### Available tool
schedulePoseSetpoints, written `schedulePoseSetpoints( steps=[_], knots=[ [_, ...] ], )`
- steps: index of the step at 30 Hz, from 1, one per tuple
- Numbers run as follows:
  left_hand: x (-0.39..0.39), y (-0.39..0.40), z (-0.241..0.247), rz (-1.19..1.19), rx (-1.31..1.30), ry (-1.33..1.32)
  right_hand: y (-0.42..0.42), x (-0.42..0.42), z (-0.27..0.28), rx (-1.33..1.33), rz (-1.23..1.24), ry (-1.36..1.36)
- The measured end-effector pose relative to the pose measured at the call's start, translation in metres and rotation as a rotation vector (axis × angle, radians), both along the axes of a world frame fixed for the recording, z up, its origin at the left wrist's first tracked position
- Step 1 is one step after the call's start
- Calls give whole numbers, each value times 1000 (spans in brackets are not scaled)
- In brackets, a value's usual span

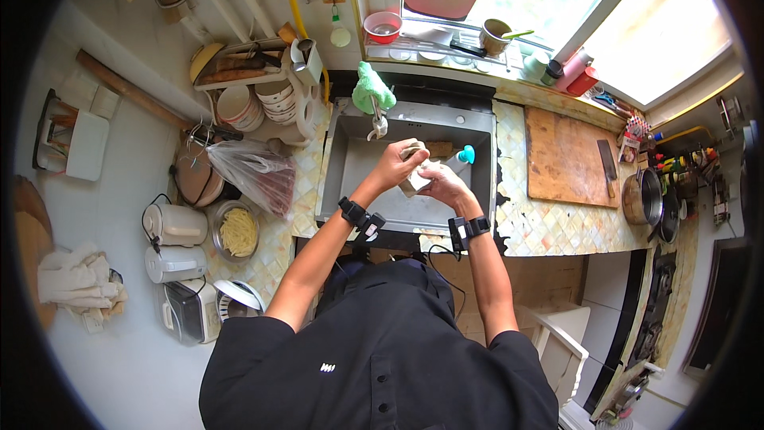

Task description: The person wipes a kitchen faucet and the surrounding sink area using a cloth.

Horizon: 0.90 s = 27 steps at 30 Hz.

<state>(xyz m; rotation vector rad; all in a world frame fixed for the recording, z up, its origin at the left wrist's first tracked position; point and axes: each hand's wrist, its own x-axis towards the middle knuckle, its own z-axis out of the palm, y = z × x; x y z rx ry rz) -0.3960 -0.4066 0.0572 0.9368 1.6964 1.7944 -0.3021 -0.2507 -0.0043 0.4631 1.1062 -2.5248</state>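
Over the stainless steel sink (364, 158), my left hand (401, 164) and my right hand (444, 184) grip a crumpled greyish-white cloth (413, 183) between them. Fingers of both hands cover part of it. Behind my hands rises the faucet (378, 122), with a green cloth (371, 88) draped over its top. Inside the basin, near my right hand, leans a bottle with a turquoise cap (467, 154). A brown block (440, 149), perhaps a sponge, lies at the basin's back wall.
Right of the sink, a wooden cutting board (558, 158) carries a cleaver (607, 167), with a metal pot (642, 197) beyond. To the left are a filled plastic bag (256, 173), a bowl of pale yellow strips (239, 232) and a dish rack with bowls (277, 101).
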Motion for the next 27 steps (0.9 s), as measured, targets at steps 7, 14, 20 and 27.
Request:
schedulePoseSetpoints(
  steps=[7,14,20,27],
  knots=[
    [-4,-3,-19,503,-19,2,-28,3,9,65,-312,8],
    [7,17,-27,429,-92,-58,-77,-22,21,813,-724,243],
    [18,16,-40,326,3,-276,-72,-35,28,966,-831,94],
    [11,3,-48,61,106,-647,-53,-56,35,1093,-881,102]
  ],
)
